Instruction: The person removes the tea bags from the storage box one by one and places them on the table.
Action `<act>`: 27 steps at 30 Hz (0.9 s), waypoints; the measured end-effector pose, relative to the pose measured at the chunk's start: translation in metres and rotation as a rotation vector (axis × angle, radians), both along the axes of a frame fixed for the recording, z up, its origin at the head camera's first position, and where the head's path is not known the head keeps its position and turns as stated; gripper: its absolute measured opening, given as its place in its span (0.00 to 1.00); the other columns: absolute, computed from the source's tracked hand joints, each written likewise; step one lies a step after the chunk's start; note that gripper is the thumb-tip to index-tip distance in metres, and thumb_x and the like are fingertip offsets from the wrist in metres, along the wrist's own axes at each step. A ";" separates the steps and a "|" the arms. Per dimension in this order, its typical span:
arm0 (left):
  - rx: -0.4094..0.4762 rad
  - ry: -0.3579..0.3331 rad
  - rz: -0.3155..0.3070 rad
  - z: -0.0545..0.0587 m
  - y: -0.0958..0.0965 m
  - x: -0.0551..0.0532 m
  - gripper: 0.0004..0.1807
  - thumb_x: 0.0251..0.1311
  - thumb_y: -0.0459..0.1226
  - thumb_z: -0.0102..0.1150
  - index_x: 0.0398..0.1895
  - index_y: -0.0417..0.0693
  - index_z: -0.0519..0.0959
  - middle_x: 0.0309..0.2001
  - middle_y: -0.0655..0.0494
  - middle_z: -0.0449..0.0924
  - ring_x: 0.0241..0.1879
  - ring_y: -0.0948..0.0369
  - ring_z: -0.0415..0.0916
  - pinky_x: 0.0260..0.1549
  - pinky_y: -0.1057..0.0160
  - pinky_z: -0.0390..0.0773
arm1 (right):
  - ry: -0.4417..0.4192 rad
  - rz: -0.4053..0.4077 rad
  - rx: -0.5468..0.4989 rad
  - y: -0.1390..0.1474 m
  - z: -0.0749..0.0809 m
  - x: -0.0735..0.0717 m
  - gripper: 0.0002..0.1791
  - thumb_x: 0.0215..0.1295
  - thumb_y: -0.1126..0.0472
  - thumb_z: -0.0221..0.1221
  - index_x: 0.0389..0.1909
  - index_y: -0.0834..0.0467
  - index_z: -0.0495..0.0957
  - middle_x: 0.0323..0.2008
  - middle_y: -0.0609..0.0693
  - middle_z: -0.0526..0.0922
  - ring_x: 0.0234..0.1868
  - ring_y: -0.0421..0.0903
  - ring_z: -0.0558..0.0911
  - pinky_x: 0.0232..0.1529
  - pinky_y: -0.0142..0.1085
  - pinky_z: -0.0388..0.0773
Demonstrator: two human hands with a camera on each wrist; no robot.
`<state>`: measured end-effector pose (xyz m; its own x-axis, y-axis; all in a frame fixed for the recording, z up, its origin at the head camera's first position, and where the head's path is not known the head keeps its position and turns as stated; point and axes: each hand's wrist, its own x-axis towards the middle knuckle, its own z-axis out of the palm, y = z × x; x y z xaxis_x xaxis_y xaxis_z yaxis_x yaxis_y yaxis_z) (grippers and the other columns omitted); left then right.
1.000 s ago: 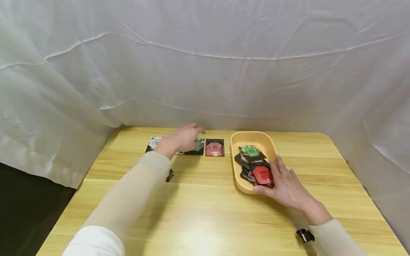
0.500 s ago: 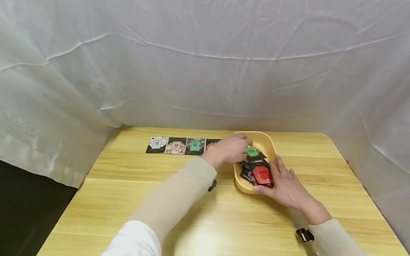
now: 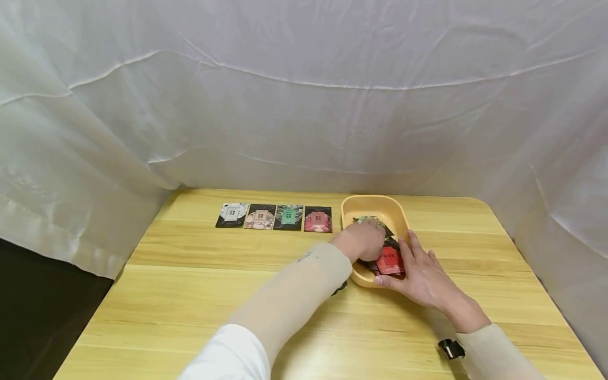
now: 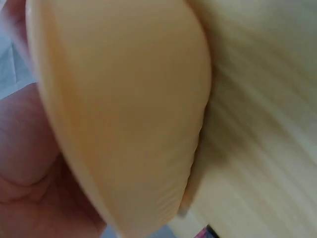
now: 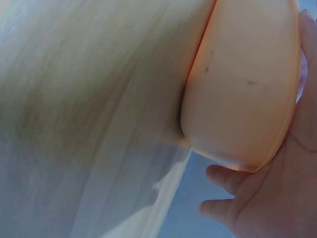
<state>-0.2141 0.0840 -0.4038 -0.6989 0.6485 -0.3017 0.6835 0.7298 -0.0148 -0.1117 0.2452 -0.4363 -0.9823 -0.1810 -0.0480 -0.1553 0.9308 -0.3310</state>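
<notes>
My left hand [image 3: 364, 240] reaches into a yellow-orange plastic tray [image 3: 394, 208], its bent fingers down among flat black packets. A green-printed packet [image 3: 364, 218] peeks out behind the knuckles, and a red one [image 3: 390, 258] lies to their right. The fingertips are hidden, so I cannot tell whether they pinch a packet. The left wrist view shows the tray's outer wall [image 4: 129, 99] in front of part of the hand [image 4: 25, 153]. My right hand [image 3: 427, 277] rests against the tray's near right corner, fingers spread along the side and thumb at the front rim.
Left of the tray, several packets lie in a row near the table's back edge: white [image 3: 232, 215], beige-pink [image 3: 259, 216], green [image 3: 288, 217] and red [image 3: 318, 219]. A pale cloth [image 3: 304, 105] hangs behind and around the wooden table [image 3: 190, 274].
My left hand has moved right, from over the packet row into the tray, uncovering the row. The right hand has stayed at the tray's corner.
</notes>
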 end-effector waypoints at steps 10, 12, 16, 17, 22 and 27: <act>-0.056 -0.114 -0.005 0.001 0.000 0.011 0.33 0.82 0.50 0.43 0.84 0.51 0.58 0.80 0.55 0.64 0.79 0.58 0.62 0.78 0.61 0.63 | -0.003 0.008 -0.004 0.000 0.000 0.000 0.69 0.62 0.21 0.60 0.82 0.72 0.48 0.82 0.75 0.39 0.77 0.77 0.59 0.72 0.77 0.52; -0.049 -0.142 -0.007 0.002 -0.001 0.013 0.31 0.82 0.49 0.44 0.82 0.51 0.62 0.75 0.55 0.71 0.72 0.59 0.70 0.74 0.61 0.69 | -0.009 0.008 -0.006 0.000 0.000 0.000 0.69 0.62 0.21 0.59 0.82 0.71 0.48 0.82 0.75 0.38 0.77 0.77 0.58 0.72 0.77 0.52; -0.065 -0.156 -0.035 0.004 -0.001 0.016 0.25 0.82 0.48 0.46 0.76 0.54 0.70 0.65 0.59 0.79 0.63 0.61 0.77 0.68 0.61 0.74 | -0.013 0.006 -0.013 0.000 0.000 0.001 0.69 0.62 0.21 0.59 0.82 0.71 0.48 0.82 0.75 0.38 0.77 0.77 0.58 0.72 0.77 0.51; -0.064 -0.153 -0.039 0.004 -0.001 0.017 0.24 0.82 0.48 0.46 0.75 0.55 0.72 0.64 0.59 0.80 0.61 0.61 0.78 0.66 0.61 0.75 | -0.012 0.005 -0.015 0.001 0.000 0.001 0.69 0.62 0.22 0.60 0.82 0.71 0.48 0.82 0.76 0.38 0.77 0.77 0.58 0.72 0.77 0.51; -0.058 -0.155 -0.026 0.006 -0.002 0.017 0.23 0.82 0.49 0.46 0.73 0.58 0.74 0.62 0.60 0.81 0.60 0.61 0.78 0.65 0.60 0.77 | -0.008 0.007 -0.021 0.000 0.000 0.001 0.69 0.62 0.22 0.60 0.82 0.71 0.48 0.82 0.76 0.39 0.78 0.77 0.58 0.72 0.77 0.51; -0.047 -0.183 -0.039 0.010 -0.006 0.017 0.16 0.80 0.46 0.50 0.64 0.58 0.80 0.59 0.60 0.83 0.57 0.63 0.79 0.62 0.61 0.78 | -0.004 0.002 -0.019 0.000 0.000 0.000 0.69 0.62 0.21 0.60 0.82 0.71 0.48 0.82 0.75 0.39 0.78 0.77 0.57 0.72 0.77 0.51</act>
<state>-0.1967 0.0780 -0.3935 -0.6040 0.6563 -0.4522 0.7060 0.7039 0.0787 -0.1112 0.2454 -0.4363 -0.9816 -0.1843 -0.0488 -0.1561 0.9238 -0.3497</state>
